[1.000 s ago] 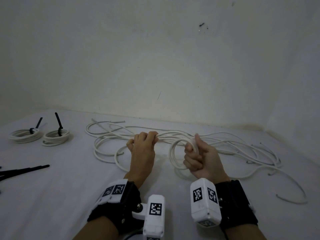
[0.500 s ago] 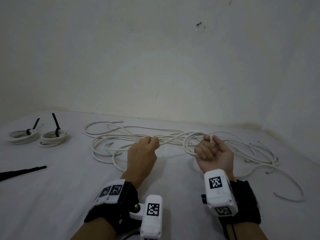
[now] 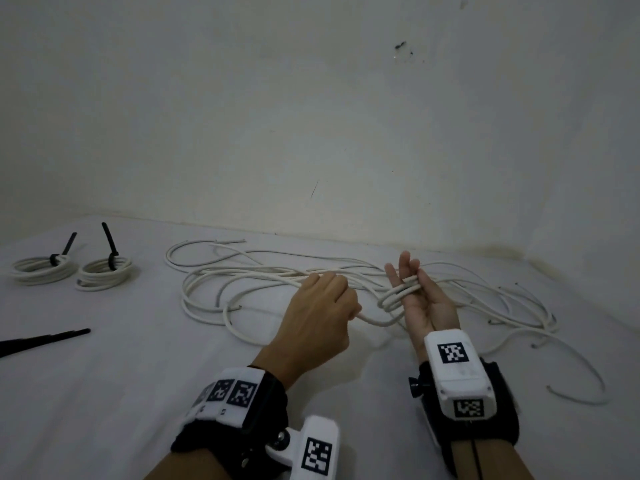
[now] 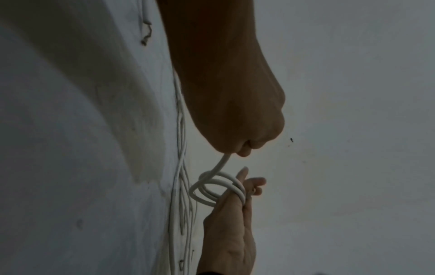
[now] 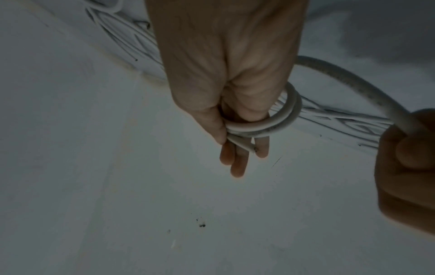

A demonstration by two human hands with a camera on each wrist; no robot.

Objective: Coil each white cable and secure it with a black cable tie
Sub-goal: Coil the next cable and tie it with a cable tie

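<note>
My right hand point(image 3: 415, 289) is palm up with straight fingers, and a small coil of white cable point(image 3: 398, 294) is looped round them, the thumb pressing its end against them. In the right wrist view the coil point(image 5: 266, 124) wraps the fingers near the knuckles. My left hand point(image 3: 322, 306) is a fist gripping the strand point(image 3: 374, 320) that runs from the coil; the left wrist view shows the strand point(image 4: 221, 165) leaving the fist toward the coil point(image 4: 219, 189). Loose white cables point(image 3: 263, 275) lie tangled behind both hands.
Two coiled cables point(image 3: 104, 271) point(image 3: 43, 270) bound with black ties lie at the far left. Spare black cable ties point(image 3: 45, 339) lie at the left edge. More loose cable point(image 3: 519, 306) spreads to the right, one end point(image 3: 575, 398) near the right forearm. A wall stands close behind.
My right hand has turned palm up and straightened its fingers with the coil round them. My left hand has drawn back toward me, pulling the strand.
</note>
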